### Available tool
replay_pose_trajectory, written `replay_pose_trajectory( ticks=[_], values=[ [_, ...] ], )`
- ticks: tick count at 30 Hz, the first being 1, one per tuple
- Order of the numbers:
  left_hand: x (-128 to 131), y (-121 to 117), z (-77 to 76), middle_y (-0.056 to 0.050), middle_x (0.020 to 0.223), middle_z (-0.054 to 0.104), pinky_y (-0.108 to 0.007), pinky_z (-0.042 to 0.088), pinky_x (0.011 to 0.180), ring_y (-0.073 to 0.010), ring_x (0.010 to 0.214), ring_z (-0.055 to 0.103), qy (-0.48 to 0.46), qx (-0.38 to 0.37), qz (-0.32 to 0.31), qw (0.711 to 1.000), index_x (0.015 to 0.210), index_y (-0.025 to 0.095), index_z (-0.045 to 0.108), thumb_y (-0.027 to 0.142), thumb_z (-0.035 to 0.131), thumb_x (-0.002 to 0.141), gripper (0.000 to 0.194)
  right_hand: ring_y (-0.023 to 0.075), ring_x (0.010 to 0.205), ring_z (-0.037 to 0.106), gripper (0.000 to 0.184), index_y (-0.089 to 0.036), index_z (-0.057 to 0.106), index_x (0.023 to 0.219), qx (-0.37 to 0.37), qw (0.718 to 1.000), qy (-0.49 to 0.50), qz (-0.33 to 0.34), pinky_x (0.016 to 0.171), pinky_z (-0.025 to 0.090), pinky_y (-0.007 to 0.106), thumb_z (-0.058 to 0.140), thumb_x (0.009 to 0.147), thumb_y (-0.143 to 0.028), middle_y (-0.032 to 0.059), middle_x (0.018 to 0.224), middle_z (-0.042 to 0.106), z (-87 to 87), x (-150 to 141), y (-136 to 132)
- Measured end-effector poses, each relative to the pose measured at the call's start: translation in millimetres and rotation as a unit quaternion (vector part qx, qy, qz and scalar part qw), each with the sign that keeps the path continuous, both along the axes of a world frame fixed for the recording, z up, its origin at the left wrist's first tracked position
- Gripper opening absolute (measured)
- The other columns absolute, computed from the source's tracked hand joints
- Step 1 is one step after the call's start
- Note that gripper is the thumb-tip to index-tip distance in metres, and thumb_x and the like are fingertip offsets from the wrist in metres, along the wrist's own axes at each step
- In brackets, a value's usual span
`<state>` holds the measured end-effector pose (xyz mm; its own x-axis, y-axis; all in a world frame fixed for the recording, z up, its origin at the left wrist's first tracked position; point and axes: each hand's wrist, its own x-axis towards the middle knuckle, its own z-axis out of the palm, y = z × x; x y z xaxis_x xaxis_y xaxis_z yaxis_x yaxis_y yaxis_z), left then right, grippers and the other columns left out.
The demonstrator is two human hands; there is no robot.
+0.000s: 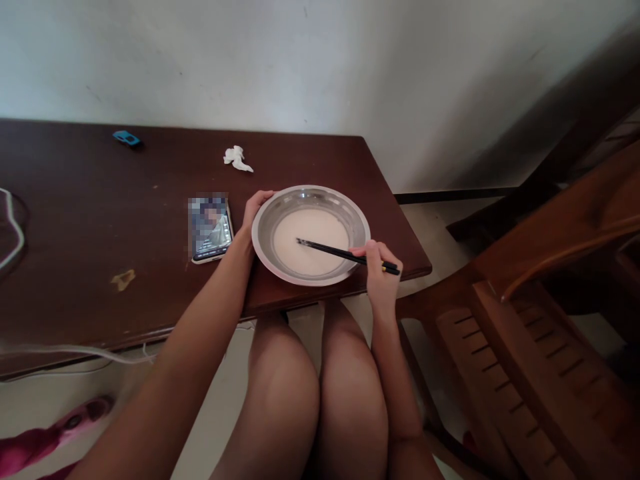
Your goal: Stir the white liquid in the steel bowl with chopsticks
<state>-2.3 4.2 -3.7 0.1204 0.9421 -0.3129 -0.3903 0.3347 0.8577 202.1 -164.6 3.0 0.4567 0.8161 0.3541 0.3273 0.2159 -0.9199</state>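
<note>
A wide metal bowl [262,235] rests on the dark wooden table near its front right corner. Pale, milky liquid or batter [320,263] fills its bottom. My left hand [256,205] grips the bowl's left rim, with most of its fingers hidden behind and under the metal. In my right hand [383,267] is a pair of black chopsticks [333,251], held closed together over the bowl's right rim. Their tips point left and reach the surface of the pale mixture.
Left of the bowl lies a lit phone [213,230]. Behind are a crumpled white tissue [237,159] and a small blue object [127,138]. A white cable [90,349] runs along the table's front edge [165,331]. A wooden chair [500,360] stands at right.
</note>
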Motion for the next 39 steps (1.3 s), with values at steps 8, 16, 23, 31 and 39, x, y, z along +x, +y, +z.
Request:
replay_pose_trajectory(
  ticks=[8, 16, 23, 31, 39],
  values=[
    [-0.1, -1.1, 0.3, -0.003, 0.066, 0.071, -0.036, 0.060, 0.081, -0.0283, 0.089, 0.074, 0.006, 0.009, 0.005, 1.000, 0.074, 0.023, 0.066, 0.028, 0.055, 0.084, 0.016, 0.0202, 0.069, 0.065, 0.051, -0.024, 0.066, 0.061, 0.031, 0.996, 0.034, -0.075, 0.080, 0.051, 0.040, 0.049, 0.098, -0.054, 0.0021, 0.065, 0.073, 1.2, -0.1, -1.4],
    [-0.2, 1.2, -1.9, -0.004, 0.063, 0.070, -0.035, 0.060, 0.082, -0.0280, 0.090, 0.074, -0.020, -0.001, -0.001, 1.000, 0.069, 0.023, 0.065, 0.026, 0.051, 0.087, 0.023, 0.0210, 0.083, 0.067, 0.042, -0.024, 0.071, 0.070, 0.003, 0.999, -0.017, -0.049, 0.087, 0.050, 0.039, 0.054, 0.097, -0.051, 0.0031, 0.078, 0.079, 0.3, 0.0, 0.2],
    [-0.7, 2.4, -3.7, -0.003, 0.061, 0.067, -0.037, 0.059, 0.085, -0.0273, 0.092, 0.073, -0.032, 0.006, -0.010, 0.999, 0.067, 0.022, 0.065, 0.023, 0.048, 0.088, 0.027, 0.0201, 0.077, 0.067, 0.044, -0.024, 0.070, 0.065, -0.005, 1.000, 0.014, 0.002, 0.081, 0.052, 0.037, 0.055, 0.096, -0.051, 0.0025, 0.071, 0.076, 1.0, -1.7, 0.2],
    [-1.0, 3.6, -4.3, -0.003, 0.062, 0.068, -0.036, 0.058, 0.083, -0.0273, 0.090, 0.072, -0.025, 0.004, -0.006, 1.000, 0.068, 0.022, 0.066, 0.024, 0.050, 0.086, 0.024, 0.0193, 0.069, 0.065, 0.051, -0.024, 0.067, 0.061, 0.026, 0.996, 0.043, -0.067, 0.078, 0.053, 0.038, 0.049, 0.098, -0.055, 0.0020, 0.064, 0.071, -1.0, 0.2, -0.4],
    [-1.2, 2.0, -4.9, -0.003, 0.059, 0.066, -0.034, 0.058, 0.079, -0.0259, 0.088, 0.072, -0.025, 0.013, -0.005, 1.000, 0.064, 0.022, 0.064, 0.024, 0.050, 0.086, 0.026, 0.0200, 0.080, 0.065, 0.044, -0.024, 0.070, 0.068, 0.007, 0.998, -0.013, -0.066, 0.084, 0.051, 0.038, 0.053, 0.097, -0.052, 0.0032, 0.074, 0.076, 1.4, -0.2, 0.0]
  ],
)
